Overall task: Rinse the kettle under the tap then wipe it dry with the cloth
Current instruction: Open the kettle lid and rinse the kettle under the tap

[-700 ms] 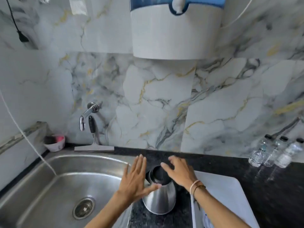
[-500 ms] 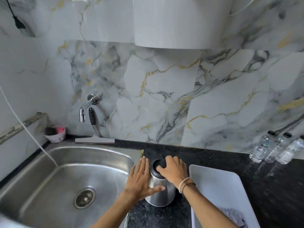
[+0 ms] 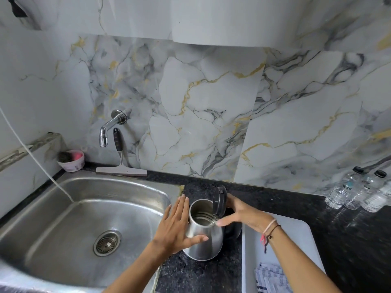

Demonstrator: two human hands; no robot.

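A steel kettle (image 3: 204, 245) stands on the black counter (image 3: 196, 273) just right of the sink (image 3: 118, 180). Its black lid (image 3: 220, 200) is flipped up, showing the bare metal inside. My left hand (image 3: 175, 227) lies flat against the kettle's left side, thumb across the front. My right hand (image 3: 243, 212) is at the lid and black handle side, thumb at the rim. The tap (image 3: 108, 129) juts from the wall over the sink's back left; no water runs. A blue-checked cloth (image 3: 270, 278) lies in the white tray (image 3: 296, 233).
A squeegee (image 3: 121, 170) leans on the wall behind the sink, next to a pink bowl (image 3: 72, 161) with a scrubber. A white hose (image 3: 31, 154) hangs into the basin. Three water bottles (image 3: 357, 189) stand at the far right. A white appliance (image 3: 211, 17) hangs overhead.
The kettle's lid, shut before, now stands open. My right hand has moved from the top of the lid to the handle side. My left hand stays on the kettle's side.
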